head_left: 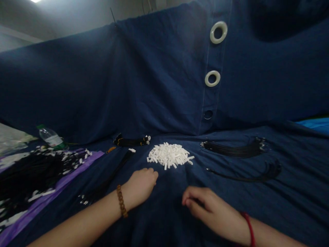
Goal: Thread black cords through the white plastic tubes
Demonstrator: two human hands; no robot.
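Our left hand rests on the dark blue cloth, loosely curled and apparently empty, just below and left of the heap of small white rectangular pieces. Our right hand sits a little farther from the heap, half closed with its fingers curled inward; we cannot tell whether they hold anything. Bundles of black cords lie to the right of the heap, and a shorter black bundle lies beyond it to the left. Farther left, a tangled mass of black cords and white pieces lies on a purple cloth, near a plastic water bottle.
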